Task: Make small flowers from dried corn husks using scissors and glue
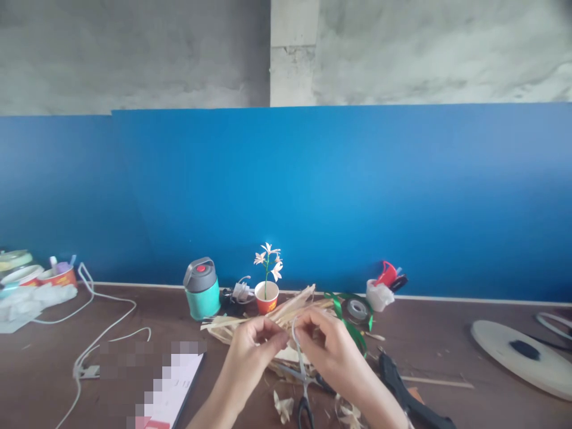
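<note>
My left hand [258, 348] is closed, thumb and forefinger pinched; anything between them is too small to make out. Just beside it, my right hand [328, 339] pinches the upper end of a thin pale grey strip [298, 348], which curls at the top and hangs toward the table. Beneath the hands are scissors [306, 412] with dark handles, partly hidden, and a heap of dry, straw-coloured husk strips [290, 304]. Pale husk flower pieces [283, 407] lie nearer me. Behind the heap, a red-and-white paper cup [267, 305] holds a green stem with several pale flowers [268, 258].
A teal lidded container [202, 292] stands left of the cup. Green ribbon [357, 338] and a tape roll [357, 308] lie right of the heap. A black glue gun [409, 396] sits near my right forearm. White cables [87, 333] cross the left side; a round board [521, 354] lies right.
</note>
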### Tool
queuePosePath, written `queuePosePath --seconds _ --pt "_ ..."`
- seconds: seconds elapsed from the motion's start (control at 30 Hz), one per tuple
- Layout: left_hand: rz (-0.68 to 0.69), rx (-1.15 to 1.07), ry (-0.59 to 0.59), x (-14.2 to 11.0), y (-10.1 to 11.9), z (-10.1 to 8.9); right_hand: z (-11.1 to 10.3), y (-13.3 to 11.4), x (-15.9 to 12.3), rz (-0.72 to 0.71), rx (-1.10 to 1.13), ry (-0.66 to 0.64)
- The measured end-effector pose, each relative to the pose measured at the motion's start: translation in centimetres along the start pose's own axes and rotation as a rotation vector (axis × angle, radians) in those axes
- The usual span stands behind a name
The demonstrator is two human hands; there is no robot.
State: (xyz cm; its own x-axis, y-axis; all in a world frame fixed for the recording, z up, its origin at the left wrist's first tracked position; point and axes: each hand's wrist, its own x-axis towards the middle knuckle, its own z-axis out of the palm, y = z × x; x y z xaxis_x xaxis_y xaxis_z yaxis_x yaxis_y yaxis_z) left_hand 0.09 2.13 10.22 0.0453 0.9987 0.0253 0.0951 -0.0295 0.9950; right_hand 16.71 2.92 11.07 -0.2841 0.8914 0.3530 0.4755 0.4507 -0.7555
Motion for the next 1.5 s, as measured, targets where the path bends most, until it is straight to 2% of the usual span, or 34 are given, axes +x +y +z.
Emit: queuePosePath --seconds 0.1,0.2,0.37,0.57,0.8,0.93,1.03,1.27,1.43,1.5 --pt "0.009 0.012 0.021 -0.1 0.2 0.2 0.1 -0.5 0.0 0.084 0.139 -0.073" --pt "0.017 0.024 0.025 -0.2 0.3 0.4 0.4 -0.4 0.2 0.129 0.161 -0.099" --pt "0.013 -0.006 0.011 -0.3 0.3 0.5 0.5 0.0 0.3 0.125 0.27 -0.043" --pt "-0.042 -0.11 -0.034 -0.1 -0.4 0.7 0.5 -0.4 0.4 0.135 0.318 -0.048" --pt "-0.17 -0.243 -0.137 0.0 -0.3 0.6 0.5 0.5 0.8 0.277 0.491 0.079" --pt "-0.114 -0.238 -0.092 -0.1 0.2 0.1 0.1 0.8 0.9 0.337 0.534 0.078" --pt "-0.078 -0.209 -0.053 -0.2 0.1 0.1 0.2 1.0 0.9 0.31 0.504 0.045" --pt "-0.137 -0.206 -0.126 0.0 -1.2 1.1 0.8 0.7 0.8 0.239 0.447 -0.028" --pt "-0.155 -0.247 -0.095 0.1 -1.0 1.0 0.5 0.5 0.7 0.296 0.511 0.127" --pt "-0.149 -0.276 -0.098 0.1 -0.8 0.9 0.4 0.4 0.7 0.297 0.531 0.128"
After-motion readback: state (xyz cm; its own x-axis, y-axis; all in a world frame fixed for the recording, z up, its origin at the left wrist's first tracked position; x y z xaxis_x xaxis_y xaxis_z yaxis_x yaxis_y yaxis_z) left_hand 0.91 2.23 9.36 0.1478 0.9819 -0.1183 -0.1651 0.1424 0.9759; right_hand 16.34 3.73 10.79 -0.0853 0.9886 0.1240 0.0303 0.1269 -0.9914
